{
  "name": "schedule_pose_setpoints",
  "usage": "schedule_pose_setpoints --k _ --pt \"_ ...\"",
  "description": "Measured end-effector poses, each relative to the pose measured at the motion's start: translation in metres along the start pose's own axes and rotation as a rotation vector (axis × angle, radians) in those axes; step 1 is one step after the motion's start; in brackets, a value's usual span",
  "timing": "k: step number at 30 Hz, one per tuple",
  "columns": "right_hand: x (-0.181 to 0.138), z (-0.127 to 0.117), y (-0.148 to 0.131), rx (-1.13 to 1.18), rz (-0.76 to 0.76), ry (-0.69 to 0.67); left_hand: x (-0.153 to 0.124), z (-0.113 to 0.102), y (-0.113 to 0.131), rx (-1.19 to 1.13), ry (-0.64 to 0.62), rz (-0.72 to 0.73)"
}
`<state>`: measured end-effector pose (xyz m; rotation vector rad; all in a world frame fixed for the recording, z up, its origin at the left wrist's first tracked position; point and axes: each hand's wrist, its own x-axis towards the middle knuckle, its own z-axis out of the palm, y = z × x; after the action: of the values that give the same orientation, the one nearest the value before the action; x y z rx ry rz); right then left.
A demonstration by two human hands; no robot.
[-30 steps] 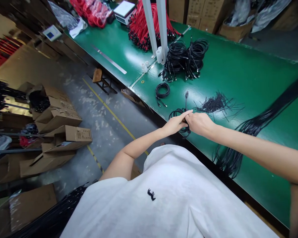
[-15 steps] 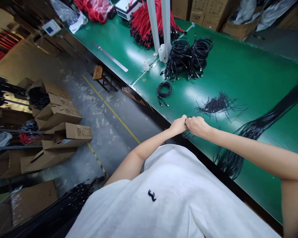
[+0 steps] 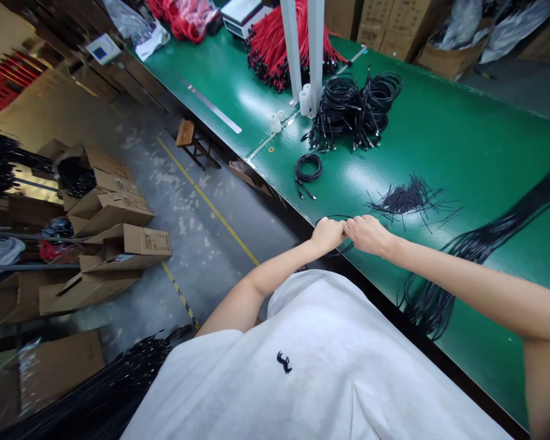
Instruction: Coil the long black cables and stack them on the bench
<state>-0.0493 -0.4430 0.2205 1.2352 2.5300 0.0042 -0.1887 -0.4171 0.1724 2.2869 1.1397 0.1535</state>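
Observation:
Over the near edge of the table, my left hand (image 3: pixel 328 236) and my right hand (image 3: pixel 365 234) are closed side by side, nearly touching. Both grip a black cable (image 3: pixel 335 217), whose thin loop shows above and below the fingers; its ends are hidden. Just beyond lies a small coiled cable (image 3: pixel 308 168) with its plugs toward me. To the right is a heap of short black ties (image 3: pixel 404 197). A long bundle of black cables (image 3: pixel 476 244) runs past my right forearm and droops at the table edge.
The green table (image 3: pixel 467 128) carries piled black cable coils (image 3: pixel 339 101), red cables (image 3: pixel 270 52), two white posts (image 3: pixel 316 55) and a steel ruler (image 3: pixel 215 109). A wooden stool (image 3: pixel 186 133) stands beside it. Open cartons (image 3: pixel 132 244) line the floor at left.
A loop of the black cable now shows around my hands, where it was mostly hidden before. My hands stay close together. The whole view has shifted slightly.

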Motion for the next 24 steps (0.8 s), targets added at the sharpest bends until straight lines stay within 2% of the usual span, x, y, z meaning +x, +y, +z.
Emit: schedule_pose_setpoints --k 2,3,5,7,9,11,14,16,18,21,22,24 --pt "0.004 0.005 0.007 0.022 0.089 -0.017 -0.001 0.015 0.008 -0.146 0.089 -0.078" --pt "0.004 0.007 0.011 0.029 0.121 -0.020 -0.005 0.020 0.010 -0.235 0.104 -0.072" --pt "0.003 0.011 0.014 0.034 0.144 -0.029 -0.016 0.022 0.007 -0.349 0.049 0.006" --pt "0.001 0.013 0.012 0.030 0.108 -0.027 -0.024 0.013 -0.002 -0.315 0.040 0.100" --pt "-0.002 0.014 0.005 0.024 0.026 -0.005 -0.025 0.000 -0.014 -0.205 0.101 0.174" --pt "-0.001 0.013 -0.002 0.048 -0.033 0.009 -0.018 -0.008 -0.020 -0.139 0.076 0.168" --pt "0.004 0.014 -0.005 0.117 0.005 -0.004 -0.005 -0.001 -0.015 -0.196 -0.033 -0.046" --pt "0.009 0.017 -0.002 0.150 0.068 -0.012 -0.002 0.013 -0.006 -0.242 -0.003 -0.162" --pt "0.011 0.021 -0.001 0.190 0.123 -0.019 -0.002 0.029 -0.001 -0.474 0.004 -0.243" --pt "0.011 0.028 -0.005 0.298 0.209 -0.015 -0.003 0.043 -0.002 -0.981 -0.089 -0.400" --pt "0.012 0.029 -0.007 0.343 0.248 -0.006 -0.002 0.045 -0.004 -1.079 -0.100 -0.440" --pt "0.014 0.032 -0.011 0.449 0.346 0.028 -0.001 0.047 -0.007 -1.120 -0.052 -0.463"
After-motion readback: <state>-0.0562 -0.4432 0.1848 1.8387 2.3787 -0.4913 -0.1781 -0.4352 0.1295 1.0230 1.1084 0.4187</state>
